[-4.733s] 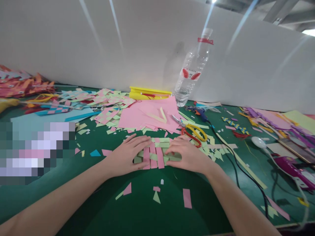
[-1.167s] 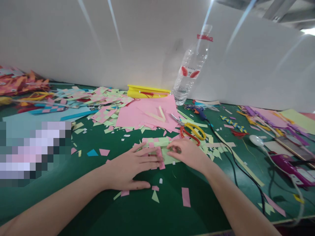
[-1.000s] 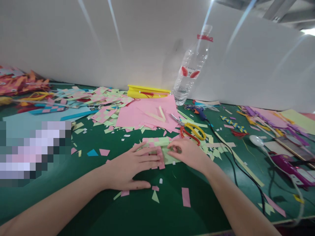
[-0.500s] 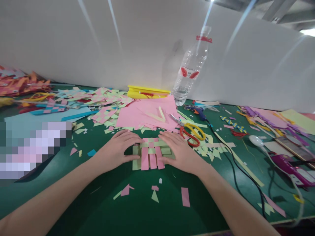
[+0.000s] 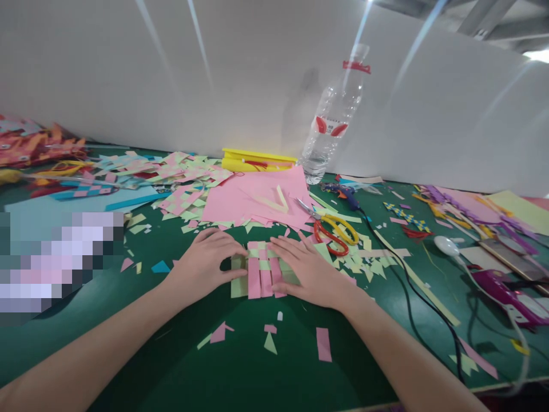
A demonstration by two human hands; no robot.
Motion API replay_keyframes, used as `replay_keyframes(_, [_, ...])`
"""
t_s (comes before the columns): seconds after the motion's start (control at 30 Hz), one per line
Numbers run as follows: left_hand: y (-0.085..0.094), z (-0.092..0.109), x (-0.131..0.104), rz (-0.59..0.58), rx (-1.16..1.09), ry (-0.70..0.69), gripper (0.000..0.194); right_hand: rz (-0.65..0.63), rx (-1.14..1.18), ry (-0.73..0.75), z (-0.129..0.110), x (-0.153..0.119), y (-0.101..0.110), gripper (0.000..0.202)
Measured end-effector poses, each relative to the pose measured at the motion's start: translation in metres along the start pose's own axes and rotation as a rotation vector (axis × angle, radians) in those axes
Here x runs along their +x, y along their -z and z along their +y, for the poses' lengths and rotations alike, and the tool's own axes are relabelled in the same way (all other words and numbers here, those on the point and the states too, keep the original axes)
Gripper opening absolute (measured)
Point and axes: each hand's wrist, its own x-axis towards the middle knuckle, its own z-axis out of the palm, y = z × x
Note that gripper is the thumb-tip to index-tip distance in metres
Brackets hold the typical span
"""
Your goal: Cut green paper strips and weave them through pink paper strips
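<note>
So the pink and green woven paper (image 5: 265, 272) is lying flat on the green table (image 5: 240, 377), right between both hands. Left hand (image 5: 206, 260) is curved half open, fingertips and thumb at the weave's left side; can't tell if it's actually pinching anything. Right hand (image 5: 309, 269) is spread fairly wide, fingers and thumb resting over the right side, no visible grip. Scissors (image 5: 330, 228) sit just beyond the right hand, near the big pink sheet (image 5: 257, 197).
</note>
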Motion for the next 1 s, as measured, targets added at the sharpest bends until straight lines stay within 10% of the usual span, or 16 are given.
replay_keyframes(0.8, [0.003,0.0,-0.002,-0.021,-0.054,-0.157,0.027,0.147,-0.029,0.024,0.008,-0.005,0.017,0.06])
replay_keyframes(1.0, [-0.002,0.01,-0.002,-0.195,-0.032,-0.262,0.05,0.159,-0.01,0.058,0.017,-0.006,0.018,0.043])
